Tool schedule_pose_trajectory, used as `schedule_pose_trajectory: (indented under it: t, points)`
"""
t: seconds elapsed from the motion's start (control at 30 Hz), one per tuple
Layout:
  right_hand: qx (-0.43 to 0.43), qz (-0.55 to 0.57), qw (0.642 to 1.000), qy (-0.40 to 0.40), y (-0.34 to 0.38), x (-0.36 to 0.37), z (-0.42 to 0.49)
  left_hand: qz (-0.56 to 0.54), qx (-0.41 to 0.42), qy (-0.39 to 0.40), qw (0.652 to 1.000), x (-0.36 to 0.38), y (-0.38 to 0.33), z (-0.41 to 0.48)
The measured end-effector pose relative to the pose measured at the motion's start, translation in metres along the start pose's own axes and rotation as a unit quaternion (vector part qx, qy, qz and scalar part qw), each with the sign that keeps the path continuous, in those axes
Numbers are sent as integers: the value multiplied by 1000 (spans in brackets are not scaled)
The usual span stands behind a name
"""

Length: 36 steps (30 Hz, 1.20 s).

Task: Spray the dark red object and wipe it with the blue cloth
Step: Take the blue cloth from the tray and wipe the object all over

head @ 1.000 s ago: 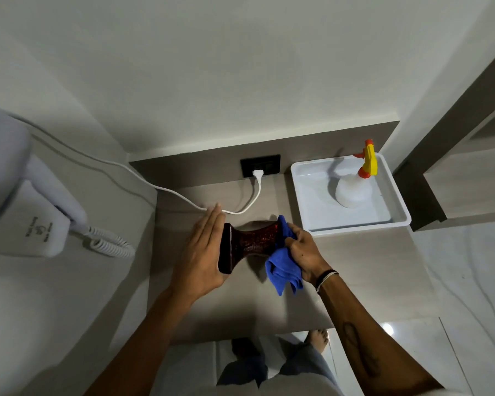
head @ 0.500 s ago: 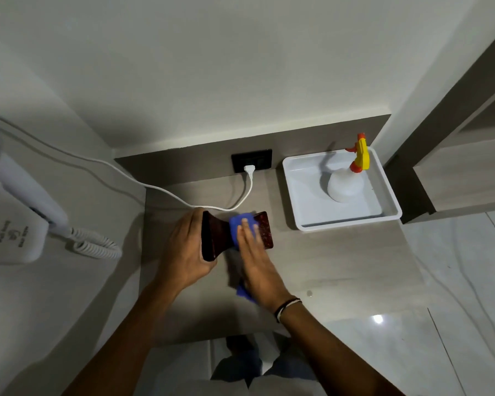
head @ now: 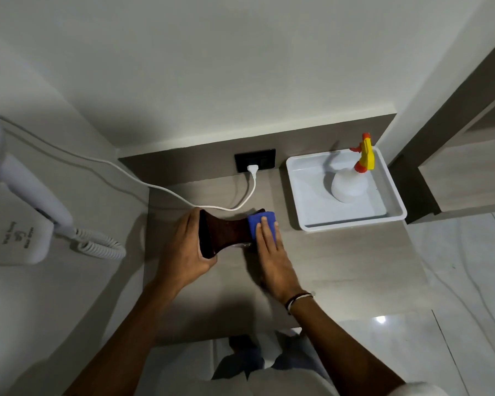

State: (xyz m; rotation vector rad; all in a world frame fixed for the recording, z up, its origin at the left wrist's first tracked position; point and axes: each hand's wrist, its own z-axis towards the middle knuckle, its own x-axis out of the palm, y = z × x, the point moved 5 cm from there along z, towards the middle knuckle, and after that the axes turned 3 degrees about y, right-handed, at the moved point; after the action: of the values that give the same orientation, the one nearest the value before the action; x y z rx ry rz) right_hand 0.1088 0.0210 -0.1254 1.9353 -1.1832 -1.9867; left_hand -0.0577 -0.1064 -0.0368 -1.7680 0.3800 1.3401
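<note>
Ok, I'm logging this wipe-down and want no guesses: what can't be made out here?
All in the head view:
- Vase: its right end is hidden by the cloth and the right hand.
- Cloth: most of it lies under the right hand.
- Hair dryer: cut off by the left edge.
- Holder: the print is too blurred to read.
- Spray bottle: too small to tell the fill level.

Bare forearms, one banded wrist, light clothes.
Both arms are uncovered down to the left hand [head: 183, 252] and the right hand [head: 275, 258]. A thin wristband [head: 297, 299] of dark and pale strands circles the right wrist. A white sleeve [head: 420, 388] edge shows at the right upper arm, with a pale shirt [head: 269, 381] hem over blue-grey trousers [head: 240, 364].
</note>
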Motion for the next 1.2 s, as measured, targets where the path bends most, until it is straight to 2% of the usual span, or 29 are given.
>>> schedule_pose_trajectory:
  t: [0.03,0.1,0.17,0.23,0.3,0.33,0.4,0.5,0.53,0.6,0.7,0.8,0.9,1.0,1.07,1.2]
  points:
    - [22,-1,999,28,-6,-3,0,-8,-4,-2,1000,1,-1,0]
    - [5,32,996,77,16,-9,-2,-12,2,-4,1000,0,-7,2]
    - [-61,39,997,13,53,-15,-8,-25,18,-1,1000,1,-14,2]
    - [-186,23,981,-46,88,-8,-15,-34,9,-12,999,1,-13,2]
    - [-229,36,971,-63,92,-6,-9,0,-3,-6,1000,0,-10,0]
    - [-222,12,973,-65,85,-5,-3,11,5,-3,1000,0,-7,0]
    - [-121,-8,993,-12,55,-6,8,10,16,-7,1000,-2,-2,-2]
    - [17,-51,997,49,-6,-13,18,-2,0,-5,1000,0,4,-3]
    - [36,-39,997,58,-20,-18,17,-7,-3,-9,1000,1,6,-4]
    - [61,60,994,66,-39,-26,14,-28,-24,-12,999,8,11,-6]
    - [131,249,959,32,-48,-35,5,-139,-88,-21,986,17,22,-11]
    - [187,422,887,13,-45,-30,0,-244,-155,-34,957,24,28,-13]
    - [217,510,832,-28,-41,-34,3,-276,-211,-37,937,25,31,-8]
    - [241,527,814,-42,-42,-44,9,-283,-236,7,930,25,33,0]
    - [249,515,819,-35,-46,-47,11,-295,-228,58,926,24,31,1]
    - [253,506,824,-28,-55,-50,12,-296,-136,158,932,29,23,-6]
